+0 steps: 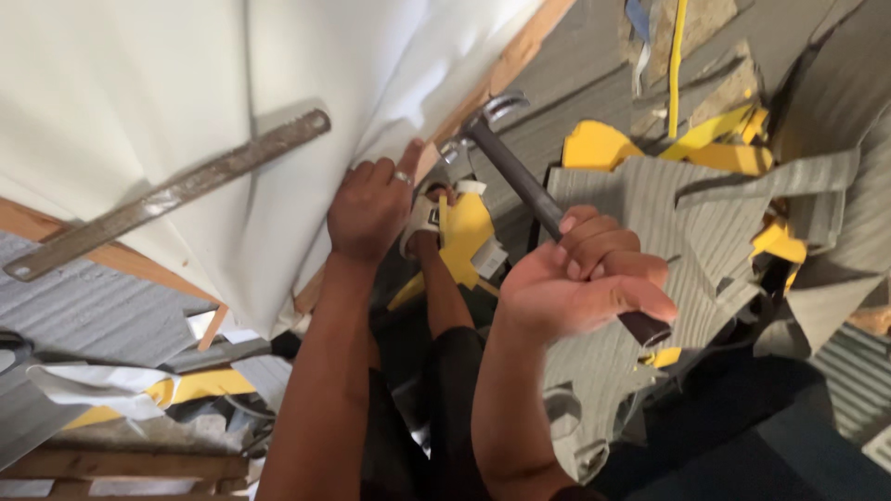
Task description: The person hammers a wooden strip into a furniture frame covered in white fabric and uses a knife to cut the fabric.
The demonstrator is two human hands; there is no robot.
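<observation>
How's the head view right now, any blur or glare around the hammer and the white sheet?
Head view: the white sheet is bright but not blown out; the metal ruler casts a soft shadow; the right hand and hammer look slightly motion-blurred; the left hand is sharper.

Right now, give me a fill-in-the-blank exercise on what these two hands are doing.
1. The right hand grips the dark handle of a ____.
2. The left hand presses on the edge of the ____ sheet.
3. A long metal ____ lies flat on that sheet, up and left of the left hand.
4. A ____ sits on one finger of the left hand.

Missing words: hammer; white; ruler; ring
</observation>
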